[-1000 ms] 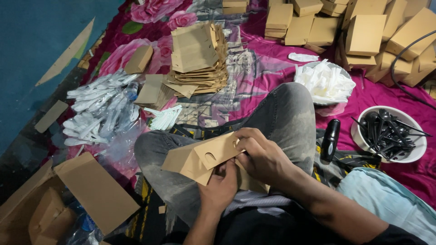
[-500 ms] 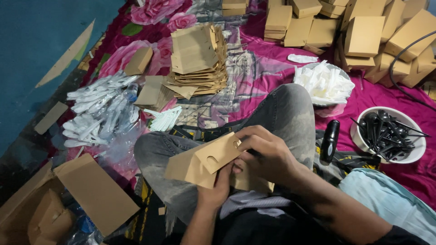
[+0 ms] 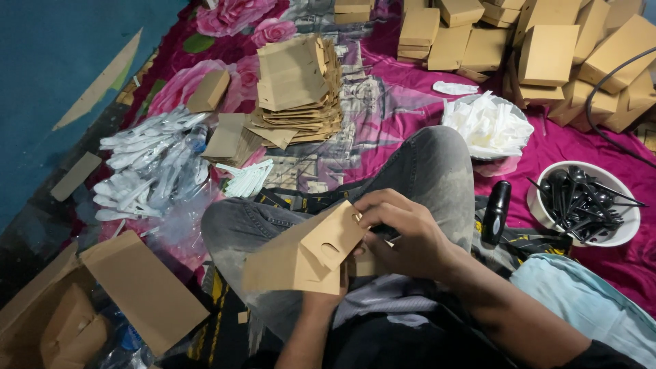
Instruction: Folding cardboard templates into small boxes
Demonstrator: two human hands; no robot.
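In my lap I hold a flat brown cardboard box blank [image 3: 304,258], tilted, with a small cut-out tab in its upper flap. My left hand [image 3: 321,295] is mostly hidden beneath it, so I cannot tell how its fingers are curled, though it props the blank from below. My right hand [image 3: 403,232] closes over the blank's right edge, fingers bent and pinching the flap near the top corner. Both rest above my crossed legs in grey jeans [image 3: 437,171].

Low to my left lies an open cardboard carton [image 3: 140,290]. Just right of my knee a black bottle-like thing [image 3: 496,212] lies beside a white bowl of black plastic cutlery [image 3: 584,201]. Left of my knee is a heap of clear-wrapped white plastic spoons [image 3: 147,171]. Farther off, on the pink flowered cloth [image 3: 396,102], stands a stack of flat box blanks [image 3: 297,89], a white bowl of folded white wrappers [image 3: 488,123], and at the far edge piles of folded brown boxes [image 3: 547,51].
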